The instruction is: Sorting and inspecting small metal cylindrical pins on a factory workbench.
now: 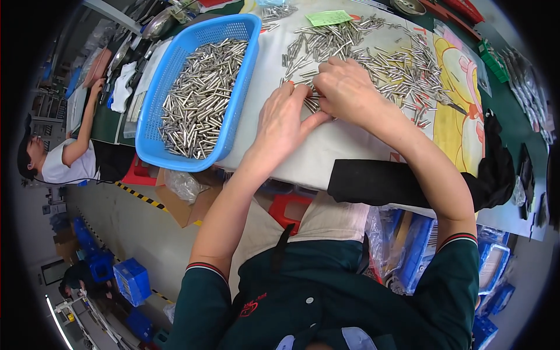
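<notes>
My left hand (286, 119) and my right hand (344, 87) meet over a small bundle of metal pins (313, 103) on the white table cover (315, 149). Both hands press the pins together between fingers and thumbs. A wide scatter of loose metal pins (391, 61) lies beyond and to the right of my right hand. A blue plastic basket (154, 149) heaped with the same pins sits to the left of my left hand.
A green paper slip (328, 17) lies on the far pins. A black cloth (385, 184) hangs over the table's near edge. Another person (64, 154) sits at the left bench. Blue crates (131, 280) stand on the floor; a red stool (289, 210) is under the table.
</notes>
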A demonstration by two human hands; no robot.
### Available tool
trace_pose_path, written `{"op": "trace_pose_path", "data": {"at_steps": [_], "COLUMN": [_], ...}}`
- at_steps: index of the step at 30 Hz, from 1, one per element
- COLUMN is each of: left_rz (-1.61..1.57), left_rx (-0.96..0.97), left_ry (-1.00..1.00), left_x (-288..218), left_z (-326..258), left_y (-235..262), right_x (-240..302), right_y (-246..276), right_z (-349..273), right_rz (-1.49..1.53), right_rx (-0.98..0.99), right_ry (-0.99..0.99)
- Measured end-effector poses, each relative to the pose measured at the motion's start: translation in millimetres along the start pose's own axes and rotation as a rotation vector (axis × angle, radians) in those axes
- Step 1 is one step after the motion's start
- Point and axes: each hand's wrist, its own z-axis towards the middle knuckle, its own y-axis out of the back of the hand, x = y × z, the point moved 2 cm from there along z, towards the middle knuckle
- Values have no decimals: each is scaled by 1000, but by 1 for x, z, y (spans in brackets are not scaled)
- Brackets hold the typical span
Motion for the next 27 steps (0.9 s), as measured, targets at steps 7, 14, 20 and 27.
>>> {"op": "trace_pose_path", "data": {"at_steps": [7, 14, 20, 27], "left_rz": [-10, -64, -1, -15], "left_rx": [3, 14, 9, 6], "left_ry": [-40, -52, -19, -64], "left_x": [7, 6, 2, 6], "left_z": [0, 0, -1, -1], "left_y": [-5, -6, -4, 5], "right_x": [-3, -14, -10, 5], "right_y": [0, 2, 50, 44], "right_z": [1, 9, -28, -93], "right_rz": [-79, -40, 108, -4], "right_rx": [-1, 35, 52, 157], "right_ry": [93, 143, 49, 17]}}
